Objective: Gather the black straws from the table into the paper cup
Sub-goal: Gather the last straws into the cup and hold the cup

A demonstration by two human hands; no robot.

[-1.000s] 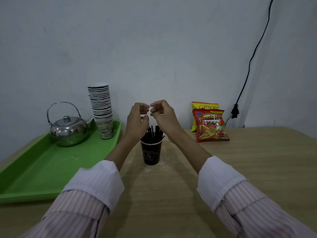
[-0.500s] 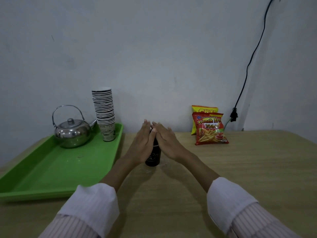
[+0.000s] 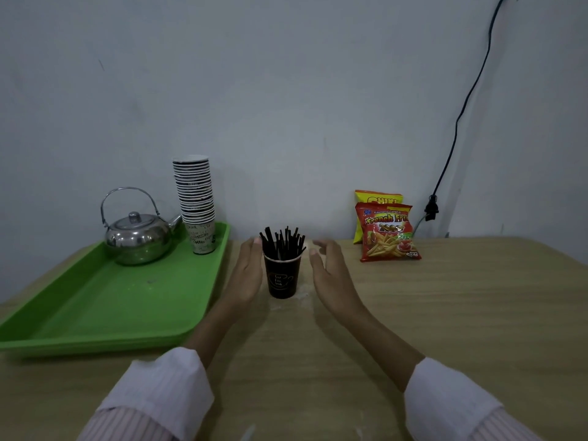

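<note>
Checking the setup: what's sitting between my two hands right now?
In the head view, the dark paper cup holding black straws stands between left hand and right hand.

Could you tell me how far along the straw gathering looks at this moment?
It looks essentially done: the black straws stand bunched in the paper cup, upright on the table, and no loose straws show on it. Nothing is in hand: the left hand and right hand are open on either side of the cup. Nothing visible is left to collect.
</note>
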